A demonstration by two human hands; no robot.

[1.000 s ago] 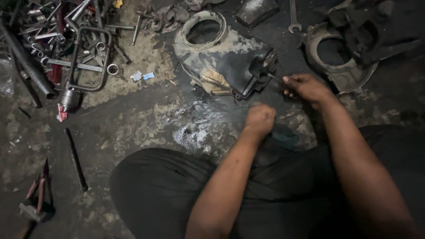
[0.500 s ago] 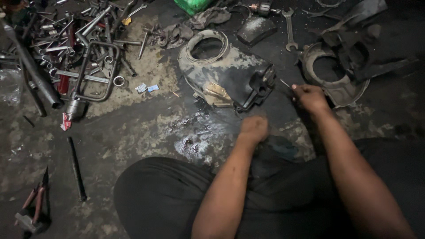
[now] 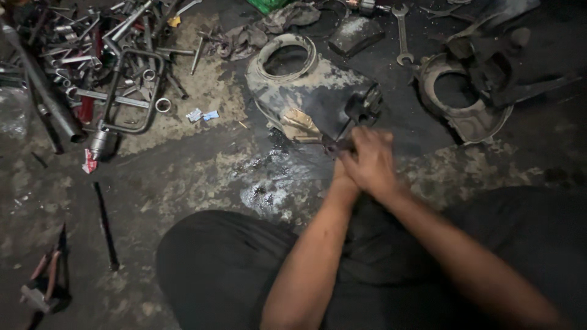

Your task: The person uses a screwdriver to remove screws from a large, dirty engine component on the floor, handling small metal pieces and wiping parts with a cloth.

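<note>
the person sits on the oily workshop floor (image 3: 183, 177), knees in dark trousers filling the lower part of the view. both hands meet just below the near edge of a grimy metal housing (image 3: 306, 91) with a round opening. the right hand (image 3: 370, 162) lies on top, fingers curled closed over a small dark part (image 3: 333, 146) that pokes out to the left of the knuckles; what the part is cannot be told. the left hand (image 3: 343, 177) is almost wholly hidden under the right one, only its wrist and heel showing, so whether it is gripping or just pressed against the other cannot be told. the part sits right at the black bracket (image 3: 365, 104) on the housing's near right corner, close to a crumpled tan scrap (image 3: 299, 125).

a second ring-shaped casing (image 3: 458, 101) lies well to the right, and an open-ended spanner (image 3: 402, 33) lies above, between the two casings. at far left there is a heap of pipes, sockets and a bent steel frame (image 3: 131, 91). a thin dark rod (image 3: 105, 226) lies on the floor at lower left, with red-handled pliers (image 3: 46, 281) near the corner. a wet shiny patch (image 3: 269, 183) spreads just left of the hands.
</note>
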